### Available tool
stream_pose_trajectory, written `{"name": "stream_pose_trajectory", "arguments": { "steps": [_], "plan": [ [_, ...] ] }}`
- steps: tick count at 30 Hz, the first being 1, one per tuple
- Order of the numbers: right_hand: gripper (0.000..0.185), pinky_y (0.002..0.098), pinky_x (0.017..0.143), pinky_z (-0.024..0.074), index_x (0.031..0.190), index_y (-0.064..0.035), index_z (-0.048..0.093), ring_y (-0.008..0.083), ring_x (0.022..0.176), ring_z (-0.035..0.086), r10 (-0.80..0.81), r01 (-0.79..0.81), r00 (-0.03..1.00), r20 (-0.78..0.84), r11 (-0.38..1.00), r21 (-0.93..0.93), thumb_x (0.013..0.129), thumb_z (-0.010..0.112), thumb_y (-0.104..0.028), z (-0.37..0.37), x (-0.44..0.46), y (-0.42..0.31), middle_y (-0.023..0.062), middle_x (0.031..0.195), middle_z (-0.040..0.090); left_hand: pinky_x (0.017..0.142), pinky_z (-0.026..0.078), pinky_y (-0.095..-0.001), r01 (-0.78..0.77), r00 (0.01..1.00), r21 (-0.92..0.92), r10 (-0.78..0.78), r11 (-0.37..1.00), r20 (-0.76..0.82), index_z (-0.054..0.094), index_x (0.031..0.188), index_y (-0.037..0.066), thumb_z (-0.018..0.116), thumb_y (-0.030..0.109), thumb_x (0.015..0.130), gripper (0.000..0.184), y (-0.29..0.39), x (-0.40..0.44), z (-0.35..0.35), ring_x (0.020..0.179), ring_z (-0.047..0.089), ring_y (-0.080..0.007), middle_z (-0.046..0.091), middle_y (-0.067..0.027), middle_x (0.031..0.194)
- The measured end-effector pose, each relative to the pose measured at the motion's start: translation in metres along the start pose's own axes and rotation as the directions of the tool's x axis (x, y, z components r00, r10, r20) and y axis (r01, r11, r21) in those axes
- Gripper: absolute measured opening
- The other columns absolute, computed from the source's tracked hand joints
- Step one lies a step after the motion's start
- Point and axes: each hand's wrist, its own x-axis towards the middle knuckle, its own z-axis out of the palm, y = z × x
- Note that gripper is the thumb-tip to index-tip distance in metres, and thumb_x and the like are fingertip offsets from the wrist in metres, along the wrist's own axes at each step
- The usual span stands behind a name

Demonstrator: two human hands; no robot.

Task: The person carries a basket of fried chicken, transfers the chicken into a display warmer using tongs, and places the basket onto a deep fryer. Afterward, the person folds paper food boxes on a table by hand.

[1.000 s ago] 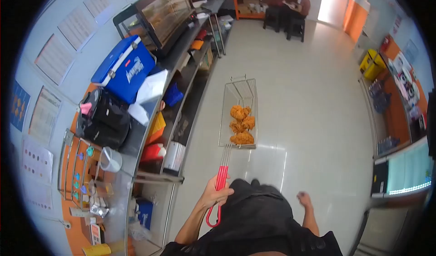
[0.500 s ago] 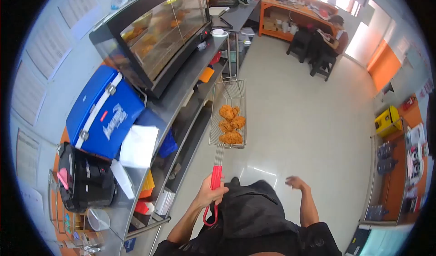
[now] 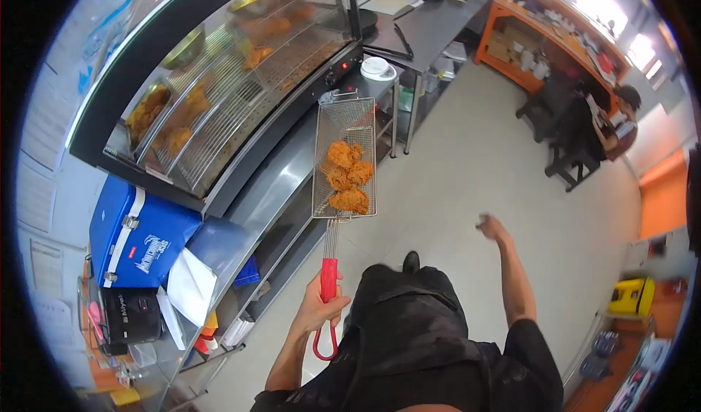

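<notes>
While the left hand (image 3: pixel 321 304) is clasped round the red handle (image 3: pixel 329 279) in the head view, wire fryer basket (image 3: pixel 345 120): directly forward of that hand, beyond the handle's metal rods. Fried chicken pieces (image 3: pixel 349 179): clustered in basket's near half, apart from the fingers. Right hand (image 3: pixel 494 227): well to the right, fingers loosely bent, exact spread unclear. Glass-fronted display cabinet (image 3: pixel 237 90): left of basket, food inside.

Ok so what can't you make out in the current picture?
Head view, middle of the red loop-ended handle: hidden by the left hand.
Head view, fingers of the right hand: blurred, exact pose unclear.
Head view, undersides of the golden-brown fried chicken pieces: hidden by their tops.
Head view, print on the white paper wall sheets: too small and blurred.
</notes>
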Motion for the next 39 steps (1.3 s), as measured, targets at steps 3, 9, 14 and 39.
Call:
{"name": "stream_pose_trajectory", "arguments": {
  "steps": [3,9,14,39],
  "plan": [
    [0.066,0.0489,0.11,0.0448,0.149,-0.0062,0.046,0.0425,0.132,0.054,-0.292,0.295,0.953,-0.079,0.955,0.027,0.093,0.065,-0.035,-0.123,0.124,-0.113,0.0249,0.141,0.059,0.035,0.04,-0.0269,0.007,0.995,-0.051,-0.012,0.999,-0.094,0.042,0.125,0.003,0.066,-0.01,0.087,0.047,0.027,0.041,0.038,0.039,0.046,-0.0097,0.046,0.0006,0.06],
    [0.076,0.0474,0.105,0.0483,0.15,-0.0029,0.041,0.0403,0.121,0.062,-0.551,0.558,0.816,-0.174,0.83,-0.013,0.087,0.074,-0.027,-0.267,0.32,-0.324,0.0238,0.133,0.064,0.037,0.04,-0.028,0.012,0.975,-0.164,-0.048,0.986,-0.218,0.043,0.125,0.004,0.066,-0.012,0.085,0.048,0.057,0.125,0.093,0.04,0.048,-0.011,0.046,0.0,0.059],
    [0.092,0.0481,0.111,0.0441,0.153,-0.0022,0.035,0.0435,0.135,0.05,-0.582,0.544,0.785,-0.213,0.812,-0.212,0.081,0.083,-0.035,-0.289,0.437,-0.372,0.0278,0.146,0.05,0.04,0.04,-0.0269,0.108,0.927,-0.226,-0.18,0.968,-0.329,0.044,0.124,0.005,0.066,-0.015,0.083,0.05,0.078,0.165,0.147,0.041,0.049,-0.0118,0.046,-0.0002,0.058],
    [0.126,0.0484,0.112,0.0428,0.156,0.0152,-0.001,0.0506,0.135,0.045,-0.529,0.525,0.844,-0.087,0.849,-0.066,0.077,0.077,-0.044,-0.282,0.618,-0.431,0.0397,0.154,0.03,0.04,0.04,-0.0276,0.082,0.562,-0.474,-0.433,0.877,-0.704,0.05,0.112,0.001,0.069,0.006,0.095,0.026,0.096,0.307,0.31,0.04,0.052,-0.0128,0.051,-0.0005,0.056]
  ]
}}
